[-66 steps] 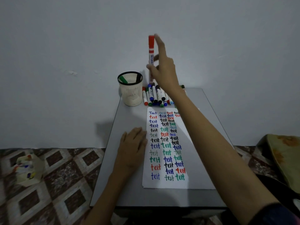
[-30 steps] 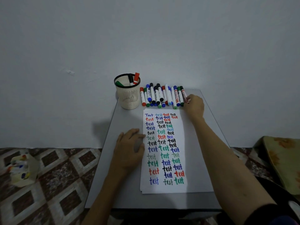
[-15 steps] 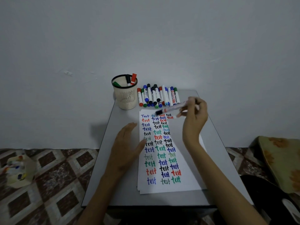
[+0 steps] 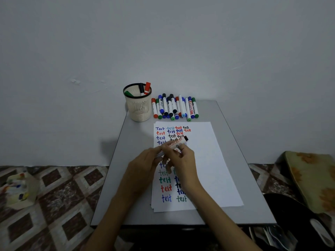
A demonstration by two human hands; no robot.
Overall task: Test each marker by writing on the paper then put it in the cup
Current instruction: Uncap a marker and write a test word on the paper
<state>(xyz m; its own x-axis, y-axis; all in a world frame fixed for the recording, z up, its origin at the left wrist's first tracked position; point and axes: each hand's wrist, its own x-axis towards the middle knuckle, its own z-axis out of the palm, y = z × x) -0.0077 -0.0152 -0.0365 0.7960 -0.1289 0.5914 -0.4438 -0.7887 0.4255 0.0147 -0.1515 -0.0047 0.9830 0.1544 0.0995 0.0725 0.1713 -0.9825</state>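
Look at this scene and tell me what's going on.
A person holds a marker over the paper, right hand round its barrel, left hand pinching its near end. The paper carries many coloured "test" words. The cup at the table's far edge holds three markers; a row of markers lies beside it.

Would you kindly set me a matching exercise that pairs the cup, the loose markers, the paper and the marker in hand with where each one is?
Things
1. cup
2. loose markers
3. paper
4. held marker

Places
A. gripped by the left hand and right hand above the sheet
B. lying flat in the middle of the table
C. side by side along the far edge
D. standing upright at the far left corner

Pairs: 1-D, 2-C, 3-B, 4-A
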